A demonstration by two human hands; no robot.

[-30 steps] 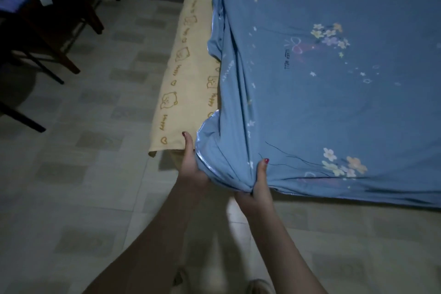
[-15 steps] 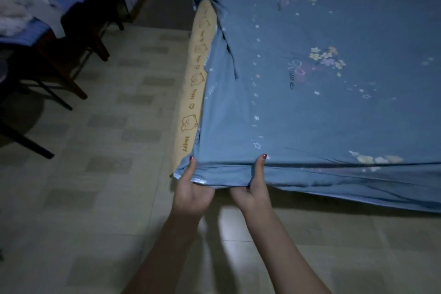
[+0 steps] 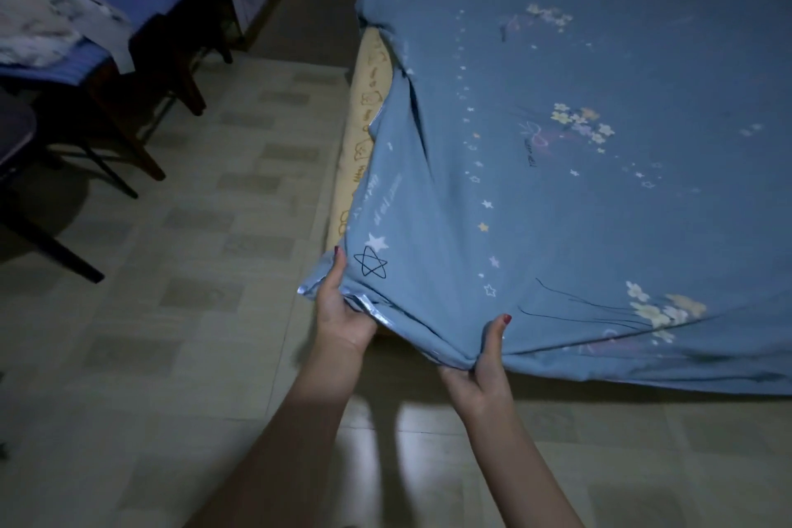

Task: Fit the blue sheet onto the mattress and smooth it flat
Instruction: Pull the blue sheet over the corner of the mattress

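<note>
One blue sheet (image 3: pixel 578 193) over the mattress (image 3: pixel 364 133), its near corner gripped by left hand (image 3: pixel 340 313) and right hand (image 3: pixel 486 364), two hands, printed writing too blurred to read

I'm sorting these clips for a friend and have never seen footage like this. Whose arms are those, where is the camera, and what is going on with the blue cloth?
There is no machine here. A person wears a wide-angle camera on the head, looking forward and down, so the two arms are their own. The left hand and the right hand each grip the near corner of a blue sheet printed with stars and flowers. The sheet lies over a mattress with a yellow cover, still bare along its left side. The mattress sits low on a tiled floor. At the far left stand dark chairs with clothes piled on them.
</note>
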